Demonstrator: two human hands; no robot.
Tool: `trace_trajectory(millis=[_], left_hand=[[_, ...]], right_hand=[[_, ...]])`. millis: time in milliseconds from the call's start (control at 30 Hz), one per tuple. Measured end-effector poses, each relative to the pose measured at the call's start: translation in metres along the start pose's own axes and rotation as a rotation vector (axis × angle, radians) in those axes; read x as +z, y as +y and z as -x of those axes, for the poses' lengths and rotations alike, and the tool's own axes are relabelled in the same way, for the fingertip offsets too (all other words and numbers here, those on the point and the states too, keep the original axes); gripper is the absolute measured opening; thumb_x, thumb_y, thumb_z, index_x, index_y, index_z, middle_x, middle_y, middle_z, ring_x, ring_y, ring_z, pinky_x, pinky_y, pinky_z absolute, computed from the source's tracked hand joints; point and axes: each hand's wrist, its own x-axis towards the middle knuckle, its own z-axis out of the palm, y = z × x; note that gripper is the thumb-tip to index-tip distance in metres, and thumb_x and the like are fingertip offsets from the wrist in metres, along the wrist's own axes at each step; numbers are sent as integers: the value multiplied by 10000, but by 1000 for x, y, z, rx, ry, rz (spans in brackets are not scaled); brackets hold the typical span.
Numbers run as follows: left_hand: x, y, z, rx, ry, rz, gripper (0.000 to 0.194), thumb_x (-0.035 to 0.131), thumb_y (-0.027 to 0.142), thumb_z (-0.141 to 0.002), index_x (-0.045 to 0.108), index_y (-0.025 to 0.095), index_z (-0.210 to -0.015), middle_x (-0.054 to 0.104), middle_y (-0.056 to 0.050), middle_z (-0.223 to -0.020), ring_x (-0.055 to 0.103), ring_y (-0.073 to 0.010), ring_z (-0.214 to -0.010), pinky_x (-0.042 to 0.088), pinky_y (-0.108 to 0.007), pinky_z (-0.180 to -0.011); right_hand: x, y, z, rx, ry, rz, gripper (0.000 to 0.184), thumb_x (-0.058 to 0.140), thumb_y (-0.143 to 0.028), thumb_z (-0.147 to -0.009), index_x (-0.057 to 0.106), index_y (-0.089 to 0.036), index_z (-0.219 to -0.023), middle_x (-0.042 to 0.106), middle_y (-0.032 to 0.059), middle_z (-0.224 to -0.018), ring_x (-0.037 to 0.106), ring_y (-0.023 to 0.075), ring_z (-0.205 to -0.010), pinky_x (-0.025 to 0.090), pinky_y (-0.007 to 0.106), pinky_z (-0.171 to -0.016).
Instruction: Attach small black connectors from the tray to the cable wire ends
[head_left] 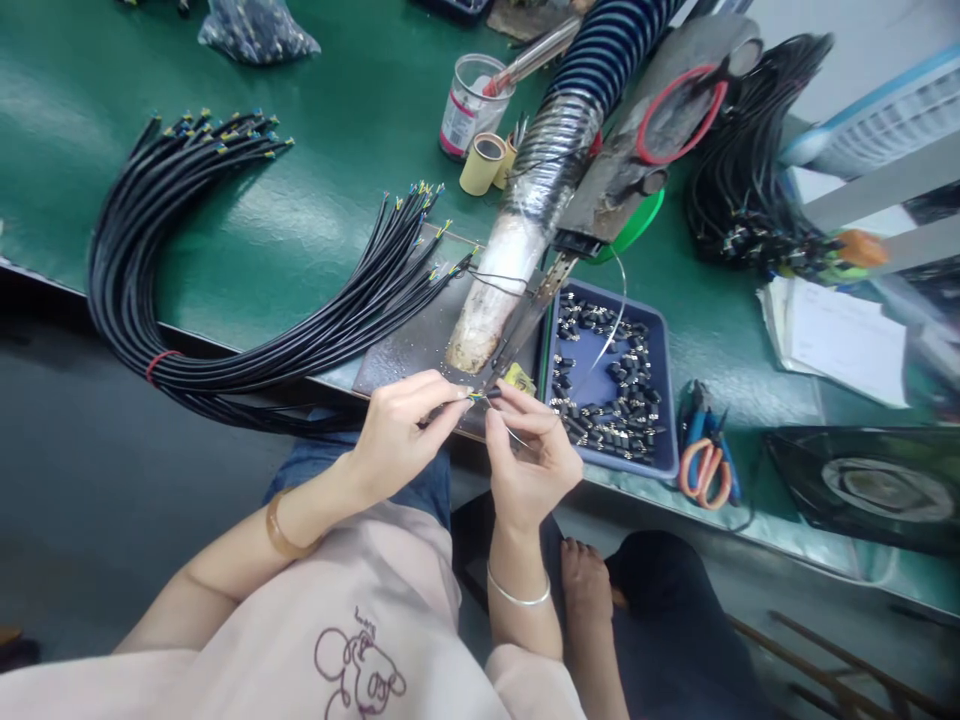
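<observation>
My left hand point(405, 430) is closed in a pinch on the end of a black cable, whose coloured wires point(474, 397) stick out past the fingertips. Facing it, my right hand point(532, 450) pinches a small black connector point(493, 393) against those wires. A thin silvery wire point(517, 438) also runs by the right fingers. Just above both hands is the dark, narrow lower end of a soldering iron point(525, 320); whether it touches the wires I cannot tell. To the left curves a bundle of black cables point(127, 250) tied with a red band, their stripped ends showing coloured wires.
A blue tray point(664, 350) of small black connectors stands right of the iron. A ribbed hose point(559, 120) slants down beside it. Orange-handled pliers point(705, 470), papers point(847, 335), a plastic cup point(457, 125) and another cable bundle point(720, 190) lie around. Someone else's hand point(585, 575) rests at right.
</observation>
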Motion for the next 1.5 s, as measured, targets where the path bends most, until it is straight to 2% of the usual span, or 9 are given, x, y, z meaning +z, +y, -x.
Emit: trace_trajectory(millis=[233, 467, 800, 1067, 1500], left_hand=[[1, -3, 1, 43, 8, 27, 125, 629, 104, -944, 739, 133, -891, 741, -52, -785, 659, -126, -692, 520, -223, -656], [2, -1, 2, -26, 16, 59, 128, 638, 119, -938, 717, 136, -840, 701, -30, -736, 611, -107, -642, 455, -193, -554], [3, 0, 2, -79, 7, 85, 138, 631, 148, -951, 698, 140, -831, 664, -12, -725, 528, -91, -584, 435, -199, -566], [3, 0, 2, -108, 0, 66, 150, 616, 172, -960, 689, 141, -833, 650, -10, -722, 511, -86, -562, 425, -201, -549], [4, 0, 3, -97, 9, 78, 110, 635, 133, -943, 673, 145, -841, 646, 7, -719, 520, -89, -576, 410, -206, -562]], right_hand=[[0, 0, -4, -75, 10, 63, 70, 745, -155, -862, 700, -200, -831, 806, 66, -1011, 791, 194, -891, 682, 345, -784], [-2, -2, -10, -205, 7, 184, 83, 762, -146, -855, 731, -222, -847, 813, 36, -973, 795, 193, -850, 676, 332, -771], [-2, -1, -11, -438, 2, 356, 155, 783, -105, -834, 722, -230, -903, 814, 51, -1038, 800, 181, -839, 669, 271, -752], [-5, 1, -7, -421, -4, 336, 205, 781, -75, -809, 694, -221, -923, 809, 61, -1073, 799, 190, -884, 669, 278, -778], [-4, -2, -10, -418, -11, 345, 221, 801, -64, -806, 717, -218, -941, 813, 56, -1036, 796, 177, -849, 662, 264, -776]])
